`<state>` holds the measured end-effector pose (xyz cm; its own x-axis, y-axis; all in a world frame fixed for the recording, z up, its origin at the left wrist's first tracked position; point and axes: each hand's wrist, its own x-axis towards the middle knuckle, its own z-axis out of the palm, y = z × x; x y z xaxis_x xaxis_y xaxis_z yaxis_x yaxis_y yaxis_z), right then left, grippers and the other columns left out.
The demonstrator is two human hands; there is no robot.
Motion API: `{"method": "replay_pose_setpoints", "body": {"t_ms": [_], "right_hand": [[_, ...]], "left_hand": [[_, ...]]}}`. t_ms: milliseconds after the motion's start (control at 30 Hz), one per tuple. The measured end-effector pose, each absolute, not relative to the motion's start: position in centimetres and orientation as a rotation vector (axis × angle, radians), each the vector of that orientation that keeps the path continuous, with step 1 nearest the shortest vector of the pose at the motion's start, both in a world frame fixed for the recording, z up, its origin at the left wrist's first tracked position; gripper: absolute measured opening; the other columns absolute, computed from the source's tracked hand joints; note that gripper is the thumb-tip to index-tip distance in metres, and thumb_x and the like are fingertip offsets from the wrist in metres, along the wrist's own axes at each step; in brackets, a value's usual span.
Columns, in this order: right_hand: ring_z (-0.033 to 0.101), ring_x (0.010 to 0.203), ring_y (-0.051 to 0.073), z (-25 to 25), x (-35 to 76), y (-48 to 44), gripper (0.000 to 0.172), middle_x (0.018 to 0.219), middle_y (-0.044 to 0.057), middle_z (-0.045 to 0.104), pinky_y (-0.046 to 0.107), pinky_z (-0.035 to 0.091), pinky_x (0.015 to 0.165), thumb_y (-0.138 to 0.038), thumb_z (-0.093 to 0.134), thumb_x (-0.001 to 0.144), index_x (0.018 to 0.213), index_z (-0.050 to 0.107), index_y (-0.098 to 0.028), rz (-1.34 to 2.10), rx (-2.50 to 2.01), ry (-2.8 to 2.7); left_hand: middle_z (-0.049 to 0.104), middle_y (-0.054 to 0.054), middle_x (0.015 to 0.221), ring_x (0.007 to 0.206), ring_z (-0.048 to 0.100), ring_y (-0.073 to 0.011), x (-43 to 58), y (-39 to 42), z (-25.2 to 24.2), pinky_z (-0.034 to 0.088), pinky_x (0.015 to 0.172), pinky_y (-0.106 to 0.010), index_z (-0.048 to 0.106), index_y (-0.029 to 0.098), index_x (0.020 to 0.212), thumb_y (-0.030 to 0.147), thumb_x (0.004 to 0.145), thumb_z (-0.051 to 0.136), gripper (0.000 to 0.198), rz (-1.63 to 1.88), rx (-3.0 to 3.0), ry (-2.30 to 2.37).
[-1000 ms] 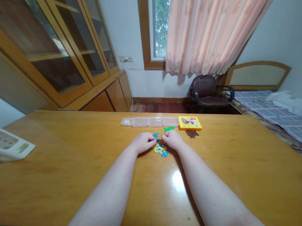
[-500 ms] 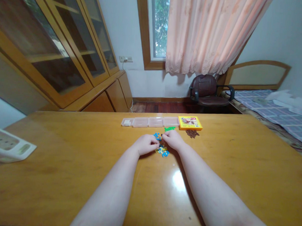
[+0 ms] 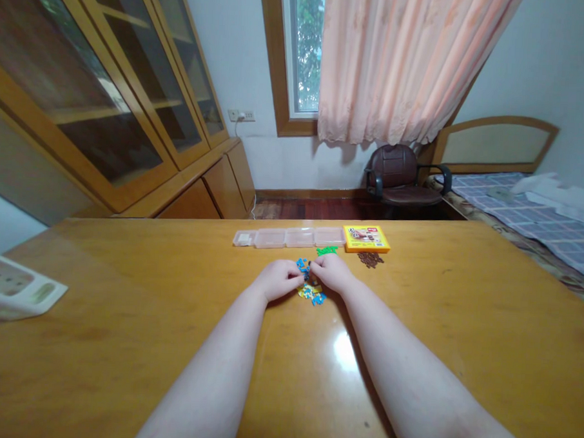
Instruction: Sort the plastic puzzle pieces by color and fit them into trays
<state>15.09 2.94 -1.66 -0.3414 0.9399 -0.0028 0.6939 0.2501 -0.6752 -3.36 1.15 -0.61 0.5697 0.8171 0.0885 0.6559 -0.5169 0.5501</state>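
Observation:
Both of my hands meet over small coloured plastic pieces on the table. My left hand point(image 3: 280, 280) is closed, its fingertips at the left side of the pieces; what it pinches is too small to name. Opposite it, my right hand point(image 3: 332, 271) is closed too, with a tiny dark piece point(image 3: 310, 264) at its fingertips. Blue pieces point(image 3: 301, 264) lie just beyond the fingers. A mixed pile of yellow, white and blue pieces point(image 3: 312, 293) spreads on the near side. Behind the right hand sit green pieces point(image 3: 327, 251), and brown pieces point(image 3: 370, 259) are heaped farther right.
A row of clear plastic trays point(image 3: 285, 237) lines the table's far side, beside a yellow box point(image 3: 366, 239). At the left edge stands a white plastic object point(image 3: 22, 288). Beyond the wooden table point(image 3: 122, 341) are a chair point(image 3: 395, 175), a bed and a glass-fronted cabinet.
The fingertips of both hands have shifted slightly over the pieces, with the hands still close together. The whole view has moved a little; the piles look the same.

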Motion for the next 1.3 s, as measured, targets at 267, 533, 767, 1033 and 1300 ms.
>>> {"method": "replay_pose_setpoints", "body": {"t_ms": [267,533,767,1033,1300], "right_hand": [[0.049,0.05,0.01,-1.85,15.28,2.97,0.028,0.053,0.002,0.06,0.021,0.029,0.049,-0.021,0.046,0.075,0.055,0.064,-0.014,0.885,-1.483,-2.11],[0.047,0.048,0.01,-1.8,15.08,2.88,0.032,0.05,0.001,0.058,0.022,0.028,0.048,-0.027,0.045,0.078,0.057,0.066,-0.014,0.842,-1.467,-2.115],[0.048,0.048,0.01,-1.44,15.23,2.67,0.027,0.049,0.001,0.058,0.022,0.029,0.048,-0.021,0.048,0.073,0.055,0.065,-0.014,0.902,-1.455,-2.137],[0.047,0.048,0.01,-1.49,15.17,2.75,0.029,0.049,0.0,0.057,0.021,0.028,0.047,-0.023,0.046,0.075,0.056,0.066,-0.014,0.872,-1.458,-2.126],[0.047,0.048,0.01,-1.44,15.19,2.73,0.025,0.05,0.0,0.057,0.021,0.028,0.048,-0.021,0.048,0.073,0.055,0.065,-0.014,0.884,-1.467,-2.161]], "left_hand": [[0.062,0.0,0.067,0.063,0.051,-0.0127,-3.43,1.31,-0.87,0.033,0.06,-0.022,0.067,0.017,0.065,0.032,0.08,0.049,0.027,0.387,2.32,1.209],[0.065,-0.003,0.074,0.069,0.054,-0.0147,-3.46,1.33,-0.79,0.033,0.06,-0.023,0.069,0.018,0.075,0.038,0.086,0.042,0.035,0.478,2.349,1.38],[0.064,-0.002,0.072,0.068,0.054,-0.014,-3.45,1.22,-0.47,0.033,0.059,-0.023,0.068,0.018,0.073,0.037,0.085,0.044,0.033,0.449,2.358,1.37],[0.062,-0.002,0.067,0.064,0.052,-0.0134,-3.42,1.23,-0.48,0.032,0.058,-0.023,0.067,0.017,0.068,0.035,0.084,0.044,0.033,0.457,2.347,1.394],[0.058,-0.001,0.064,0.065,0.049,-0.0128,-3.32,1.16,-0.54,0.033,0.06,-0.023,0.065,0.016,0.062,0.029,0.08,0.049,0.027,0.498,2.335,1.201]]}}
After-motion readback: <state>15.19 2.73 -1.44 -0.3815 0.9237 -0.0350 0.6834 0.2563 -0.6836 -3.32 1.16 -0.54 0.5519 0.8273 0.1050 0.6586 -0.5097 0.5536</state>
